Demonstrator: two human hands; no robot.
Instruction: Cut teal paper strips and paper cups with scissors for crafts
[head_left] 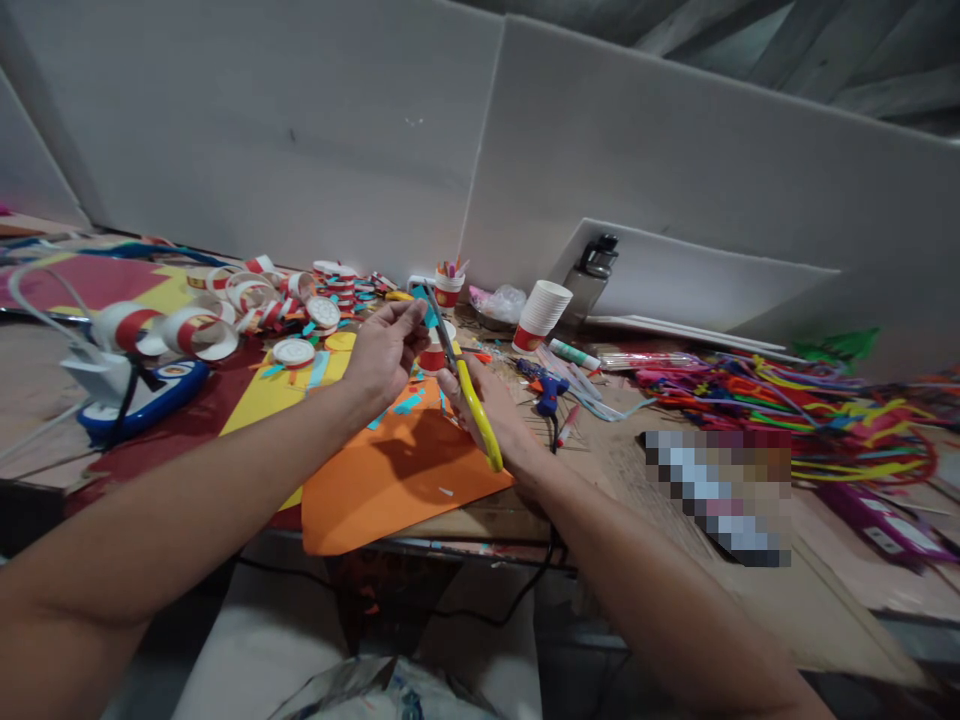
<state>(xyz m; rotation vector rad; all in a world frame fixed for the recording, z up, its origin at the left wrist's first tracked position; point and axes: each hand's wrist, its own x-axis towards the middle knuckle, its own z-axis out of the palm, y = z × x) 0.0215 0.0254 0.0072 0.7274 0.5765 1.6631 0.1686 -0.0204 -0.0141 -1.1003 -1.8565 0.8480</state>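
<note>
Hands (384,348) (496,402), two — scissors (464,378), one

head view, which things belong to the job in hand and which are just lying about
Part of the job, it seems:
yellow-handled scissors, in the right hand
blue paper piece, in the left hand
orange sheet, below the hands

Apparently just lying about:
glue gun
stacked paper cups
bottle
coloured craft stems

Hands: bare left hand (384,348), bare right hand (498,402)
Arms: uncovered left forearm (225,475), uncovered right forearm (637,555)
Torso: crumpled grey cloth garment with dark, bluish print (386,692)
Lap: I see pale, plain cloth (251,640), probably trousers
</note>
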